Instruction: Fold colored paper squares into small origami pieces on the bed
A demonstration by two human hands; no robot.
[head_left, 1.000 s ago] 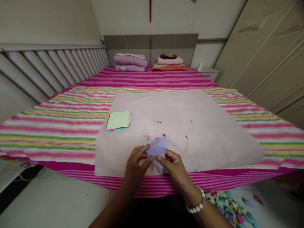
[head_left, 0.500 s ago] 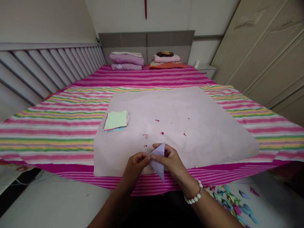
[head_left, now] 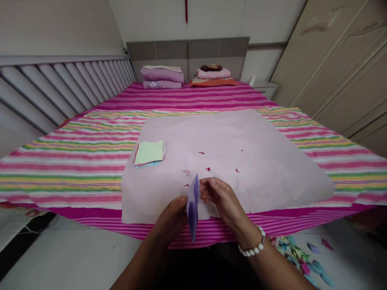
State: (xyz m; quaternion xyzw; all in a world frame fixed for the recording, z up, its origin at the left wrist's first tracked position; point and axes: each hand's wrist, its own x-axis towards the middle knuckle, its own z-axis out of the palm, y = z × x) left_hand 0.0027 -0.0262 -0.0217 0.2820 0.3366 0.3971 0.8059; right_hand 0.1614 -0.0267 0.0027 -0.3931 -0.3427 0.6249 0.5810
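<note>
Flipped edge-on now, flat-faced half a second back: lilac paper (head_left: 192, 207), upright over the bed's (head_left: 75, 161) near edge. Left hand (head_left: 173, 215) and right hand (head_left: 219, 195), each grip clamped on it. Probably pressing a crease shut. No box or tray anywhere, just a stack of coloured sheets (head_left: 149, 153) on the pale cover (head_left: 256, 161), folded pieces (head_left: 298, 257) loose on the floor.

White bead bracelet (head_left: 252, 247) at right hand (head_left: 220, 198)
</note>
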